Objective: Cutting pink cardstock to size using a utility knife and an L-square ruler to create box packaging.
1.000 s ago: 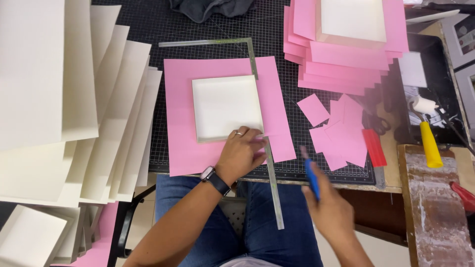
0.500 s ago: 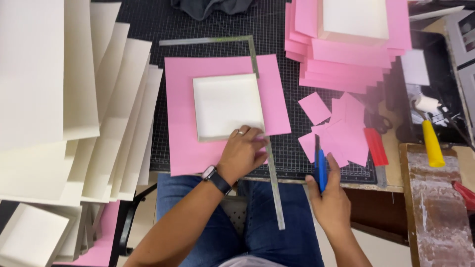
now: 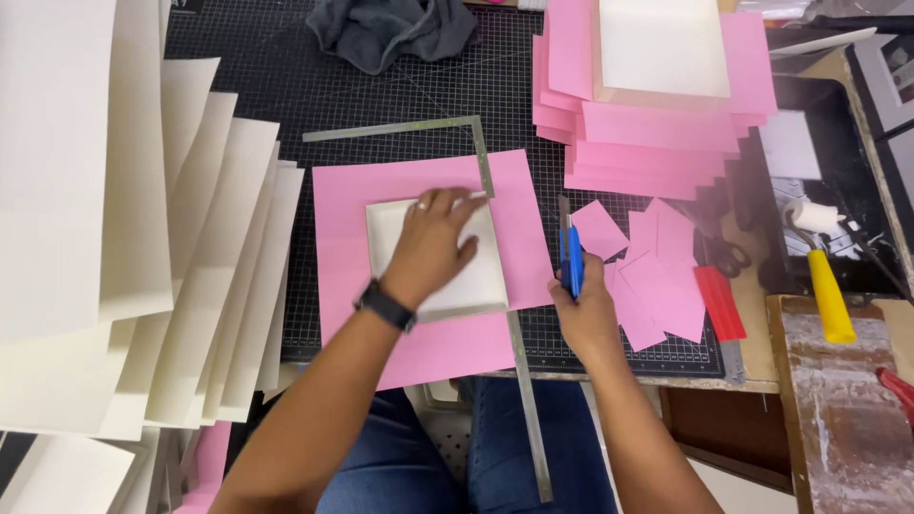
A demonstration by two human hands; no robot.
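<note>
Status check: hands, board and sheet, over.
Left hand flat on white square board atop pink paper sheet. Right hand grips blue knife. Steel square alongside.

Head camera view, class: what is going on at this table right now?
A person sits at a black cutting mat. Their left hand presses flat on a white square board lying on a pink sheet, beside a metal L-square ruler. Their right hand grips a blue knife upright at the sheet's right edge. Pink offcuts lie to the right, and cream boards fan out on the left.
</note>
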